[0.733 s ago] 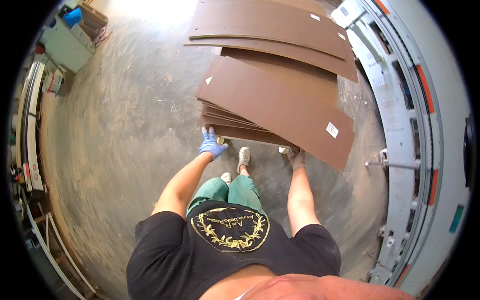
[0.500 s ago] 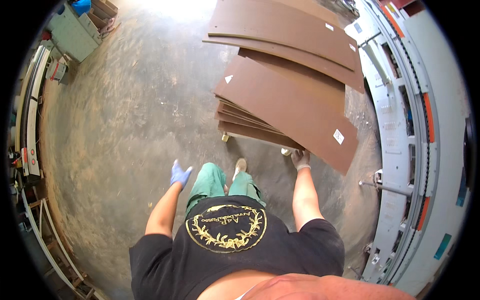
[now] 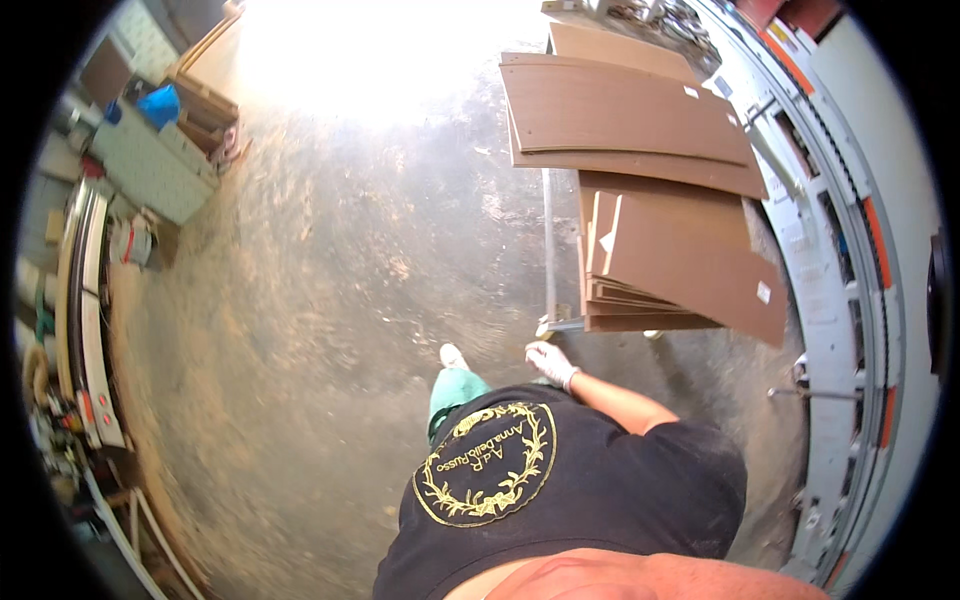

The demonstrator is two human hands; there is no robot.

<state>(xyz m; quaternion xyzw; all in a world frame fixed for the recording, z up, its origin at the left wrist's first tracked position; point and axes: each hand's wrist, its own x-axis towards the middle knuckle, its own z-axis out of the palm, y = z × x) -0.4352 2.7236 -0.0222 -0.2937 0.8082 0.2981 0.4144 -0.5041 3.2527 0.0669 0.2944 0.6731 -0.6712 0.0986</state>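
Observation:
My right hand [image 3: 552, 364], in a pale glove, hangs in front of my body with its fingers curled in; I see nothing in them. It is nearest to the corner of a wheeled metal cart [image 3: 549, 250], and apart from it. On this cart lie two uneven stacks of flat brown panels. The near stack [image 3: 690, 265] is fanned out, its top panel slanting to the right and bearing white labels. The far stack [image 3: 630, 112] also has labels along its right end. My left hand is out of view.
A long grey machine [image 3: 845, 300] with orange strips and a chain runs down the right side, a metal bar [image 3: 815, 394] sticking out from it. At the left stand a pale green cabinet [image 3: 150, 165], a bucket [image 3: 133, 242] and a long bench-like machine [image 3: 88, 310]. Concrete floor [image 3: 300, 350] lies between.
My right hand has left the near panel stack and come in front of my body. My left hand has gone out of view. The panels now appear farther right, and my body has turned left.

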